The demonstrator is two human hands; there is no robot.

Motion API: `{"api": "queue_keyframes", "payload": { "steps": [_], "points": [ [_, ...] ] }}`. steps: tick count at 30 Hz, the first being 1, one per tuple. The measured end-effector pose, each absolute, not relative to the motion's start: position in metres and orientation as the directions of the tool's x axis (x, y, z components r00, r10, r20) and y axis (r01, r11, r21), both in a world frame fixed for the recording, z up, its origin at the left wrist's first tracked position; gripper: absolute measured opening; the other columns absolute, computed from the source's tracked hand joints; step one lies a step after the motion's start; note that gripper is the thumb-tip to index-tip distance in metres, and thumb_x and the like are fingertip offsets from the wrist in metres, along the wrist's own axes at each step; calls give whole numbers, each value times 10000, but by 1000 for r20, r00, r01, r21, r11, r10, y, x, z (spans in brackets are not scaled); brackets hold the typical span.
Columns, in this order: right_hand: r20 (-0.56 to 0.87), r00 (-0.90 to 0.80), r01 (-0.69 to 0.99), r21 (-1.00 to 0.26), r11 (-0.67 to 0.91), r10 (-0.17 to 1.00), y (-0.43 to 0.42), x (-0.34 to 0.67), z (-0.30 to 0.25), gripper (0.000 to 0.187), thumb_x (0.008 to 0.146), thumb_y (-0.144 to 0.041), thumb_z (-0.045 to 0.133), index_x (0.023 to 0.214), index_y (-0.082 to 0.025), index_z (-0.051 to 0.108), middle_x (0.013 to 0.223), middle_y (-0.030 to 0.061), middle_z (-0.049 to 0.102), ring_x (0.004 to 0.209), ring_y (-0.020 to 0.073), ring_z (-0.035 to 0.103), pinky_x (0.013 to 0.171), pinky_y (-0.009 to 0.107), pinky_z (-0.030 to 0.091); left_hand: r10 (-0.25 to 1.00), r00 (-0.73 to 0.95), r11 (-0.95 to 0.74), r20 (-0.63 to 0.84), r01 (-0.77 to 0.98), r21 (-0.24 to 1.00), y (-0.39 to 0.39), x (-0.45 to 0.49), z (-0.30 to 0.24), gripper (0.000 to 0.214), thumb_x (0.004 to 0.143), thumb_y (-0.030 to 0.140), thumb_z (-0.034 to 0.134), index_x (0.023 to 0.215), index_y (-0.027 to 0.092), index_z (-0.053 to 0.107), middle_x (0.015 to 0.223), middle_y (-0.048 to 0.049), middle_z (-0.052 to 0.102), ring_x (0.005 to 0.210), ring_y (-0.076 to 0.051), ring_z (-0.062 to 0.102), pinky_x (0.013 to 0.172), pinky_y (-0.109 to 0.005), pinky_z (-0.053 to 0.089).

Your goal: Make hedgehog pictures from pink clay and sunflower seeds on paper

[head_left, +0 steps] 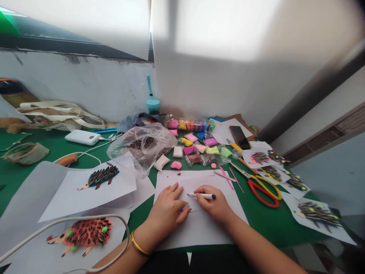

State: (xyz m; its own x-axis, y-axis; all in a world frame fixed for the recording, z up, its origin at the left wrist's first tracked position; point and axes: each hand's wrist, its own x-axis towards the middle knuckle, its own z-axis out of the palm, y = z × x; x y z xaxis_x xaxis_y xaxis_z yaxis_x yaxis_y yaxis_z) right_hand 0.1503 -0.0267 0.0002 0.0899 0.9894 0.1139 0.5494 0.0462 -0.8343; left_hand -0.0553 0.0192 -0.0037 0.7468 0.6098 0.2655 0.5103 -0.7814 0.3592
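Observation:
My right hand (pixel 212 201) pinches a white marker pen (pixel 203 196) with a dark blue end, its tip at a sheet of white paper (pixel 199 232). Pressing on the same sheet is my left hand (pixel 168 205), several fingers stretched forward. Between its thumb and forefinger shows a small bluish pen cap (pixel 185 207), partly hidden. Tiny dark bits lie near the paper's top edge. To the left, a hedgehog picture (pixel 102 177) covered in striped seeds lies on white paper, with a red clay hedgehog (pixel 88 234) below it.
Behind the paper are a plastic bag of seeds (pixel 142 144) and several clay packets (pixel 195 158). Pink sticks (pixel 228 177), scissors (pixel 262 190), a phone (pixel 238 137) and more hedgehog pictures (pixel 318 213) lie rightward. A white cable (pixel 57 220) loops over the left forearm. A power bank (pixel 82 137) sits back left.

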Motion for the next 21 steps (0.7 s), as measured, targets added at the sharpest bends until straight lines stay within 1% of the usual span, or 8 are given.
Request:
{"api": "queue_keyframes", "payload": {
  "steps": [5,12,21],
  "points": [
    [117,129,550,-835,27,985,-26,154,-1,154,828,-254,550,838,-209,697,836,32,716,796,193,656,734,288,503,610,745,-782,271,509,359,19,-55,-4,138,846,299,635,882,259,762,1287,-116,619,1253,-377,518,1005,-591,434],
    [113,180,530,-848,0,977,-25,155,0,182,859,-307,536,854,-206,688,835,29,710,785,191,649,721,282,494,611,745,-779,267,506,370,18,-55,-3,137,847,296,635,883,265,763,1286,-103,620,1260,-372,512,1015,-585,429],
    [107,189,532,-847,-10,976,-25,156,0,190,852,-322,542,865,-204,690,840,36,713,776,199,648,721,297,502,609,742,-781,280,500,374,18,-55,-3,143,840,290,642,905,264,766,1284,-113,622,1258,-374,515,1009,-586,435]
  ]
}}
